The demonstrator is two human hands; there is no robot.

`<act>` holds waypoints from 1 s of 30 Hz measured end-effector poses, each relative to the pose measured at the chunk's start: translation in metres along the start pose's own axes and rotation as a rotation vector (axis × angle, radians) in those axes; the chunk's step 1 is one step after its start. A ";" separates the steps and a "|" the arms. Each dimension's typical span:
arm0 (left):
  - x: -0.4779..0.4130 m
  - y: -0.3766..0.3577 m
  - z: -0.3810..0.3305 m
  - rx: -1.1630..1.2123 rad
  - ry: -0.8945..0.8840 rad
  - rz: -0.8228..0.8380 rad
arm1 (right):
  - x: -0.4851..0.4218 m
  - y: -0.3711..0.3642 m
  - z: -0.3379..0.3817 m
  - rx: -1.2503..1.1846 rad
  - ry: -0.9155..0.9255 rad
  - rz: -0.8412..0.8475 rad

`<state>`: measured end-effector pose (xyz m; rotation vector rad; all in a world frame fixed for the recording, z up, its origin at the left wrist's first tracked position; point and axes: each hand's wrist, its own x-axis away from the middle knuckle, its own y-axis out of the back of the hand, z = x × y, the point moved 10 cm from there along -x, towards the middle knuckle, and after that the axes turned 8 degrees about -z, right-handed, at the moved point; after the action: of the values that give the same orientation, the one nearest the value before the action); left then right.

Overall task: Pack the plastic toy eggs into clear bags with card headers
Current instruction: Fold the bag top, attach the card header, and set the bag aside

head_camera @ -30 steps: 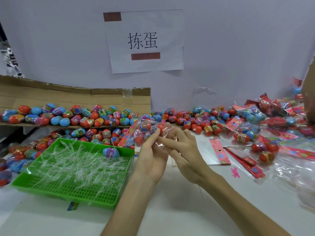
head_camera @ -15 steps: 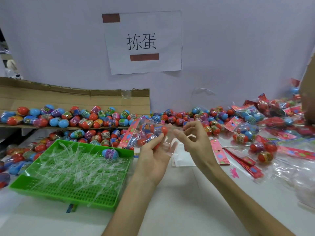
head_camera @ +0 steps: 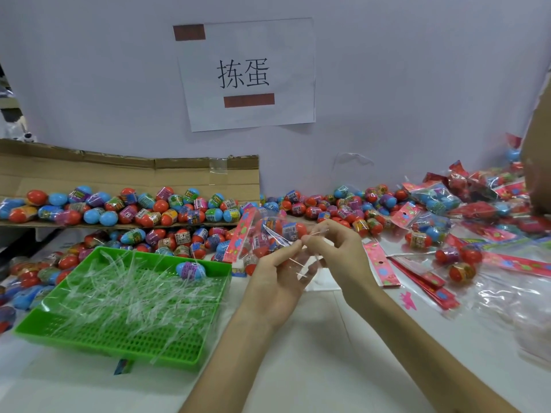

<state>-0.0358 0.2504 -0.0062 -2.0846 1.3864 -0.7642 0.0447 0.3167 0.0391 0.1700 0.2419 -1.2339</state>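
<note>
Holds the egg-filled bag (head_camera: 268,238) in the left hand (head_camera: 277,281) above the counter (head_camera: 313,338), pinches a clear strip (head_camera: 317,232) at its mouth with the right hand (head_camera: 337,257), returned after brief withdrawal, probably peeling before sealing.

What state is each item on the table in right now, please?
bag, filled with eggs, held above the table
left hand, grips the bag from below
right hand, pinches the bag's clear end
green tray, holds clear strips and one loose egg
cardboard box, open at the front
packed bags, piled at the right
</note>
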 end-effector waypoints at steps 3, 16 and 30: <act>0.001 -0.001 -0.001 -0.015 -0.013 -0.015 | -0.003 0.005 0.004 -0.068 -0.021 -0.003; 0.012 0.008 -0.059 -0.614 -0.514 -0.225 | -0.022 0.035 0.045 0.109 0.238 0.130; 0.002 0.020 -0.040 -0.536 -0.356 -0.252 | -0.023 0.022 0.012 0.197 -0.011 0.185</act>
<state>-0.0760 0.2370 0.0083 -2.6785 1.2306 -0.0850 0.0596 0.3412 0.0571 0.3483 0.0926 -1.0731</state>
